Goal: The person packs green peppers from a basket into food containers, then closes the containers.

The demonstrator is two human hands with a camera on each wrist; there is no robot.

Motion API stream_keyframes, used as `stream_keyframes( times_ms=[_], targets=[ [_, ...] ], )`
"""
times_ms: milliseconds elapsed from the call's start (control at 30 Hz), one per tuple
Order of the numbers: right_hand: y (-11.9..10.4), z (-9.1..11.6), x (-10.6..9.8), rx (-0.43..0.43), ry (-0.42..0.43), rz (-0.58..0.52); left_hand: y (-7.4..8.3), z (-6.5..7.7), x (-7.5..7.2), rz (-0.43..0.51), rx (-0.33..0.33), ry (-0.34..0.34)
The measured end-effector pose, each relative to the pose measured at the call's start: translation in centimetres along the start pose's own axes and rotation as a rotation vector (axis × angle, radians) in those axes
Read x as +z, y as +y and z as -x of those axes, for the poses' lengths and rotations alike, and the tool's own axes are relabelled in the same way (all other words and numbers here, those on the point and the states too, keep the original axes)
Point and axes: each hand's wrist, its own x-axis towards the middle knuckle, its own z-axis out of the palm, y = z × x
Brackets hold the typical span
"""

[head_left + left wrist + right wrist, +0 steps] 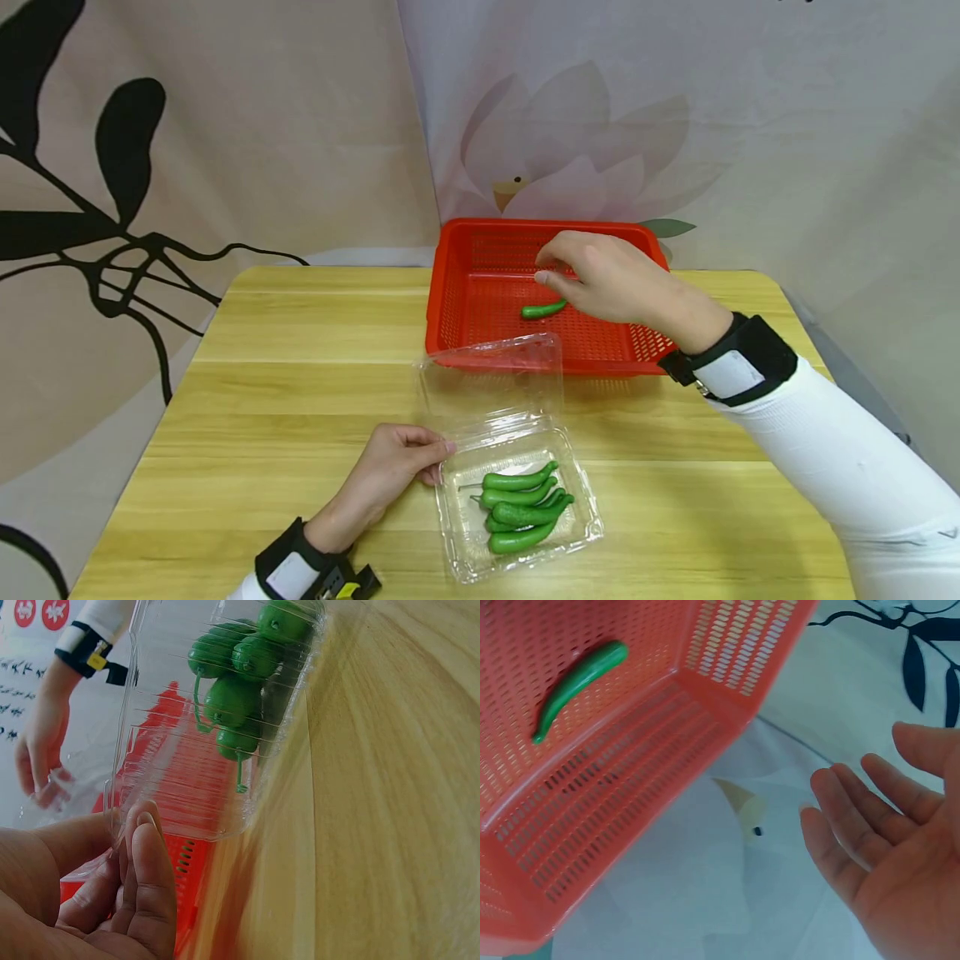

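Several green peppers (521, 514) lie side by side in the base of a clear plastic clamshell box (465, 560), its lid (487, 392) folded back toward the basket. At the box's left edge, near the hinge, my left hand (393, 467) pinches the rim between thumb and fingers, also seen in the left wrist view. A single green pepper (580, 684) lies on the floor of a red perforated basket (450, 283). Over that basket hangs my right hand (607, 279), fingers loosely bent and holding nothing; the right wrist view shows its palm and spread fingers apart from the pepper.
The box and basket stand on a light wooden table (300, 375), the basket at its back edge. Behind it hangs a printed cloth (315, 125). The folded lid's far edge overlaps the basket's front wall in the head view.
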Motion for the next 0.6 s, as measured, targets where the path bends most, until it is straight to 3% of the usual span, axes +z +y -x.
stream_keyframes(
  times_ms=[400, 600],
  targets=[
    [2.6, -3.0, 0.9, 0.046, -0.154, 0.094, 0.1, 0.2, 0.1, -0.013, -0.006, 0.003],
    [3.4, -4.6, 1.5, 0.111, -0.301, 0.129, 0.1, 0.4, 0.1, -0.014, -0.006, 0.004]
  ],
)
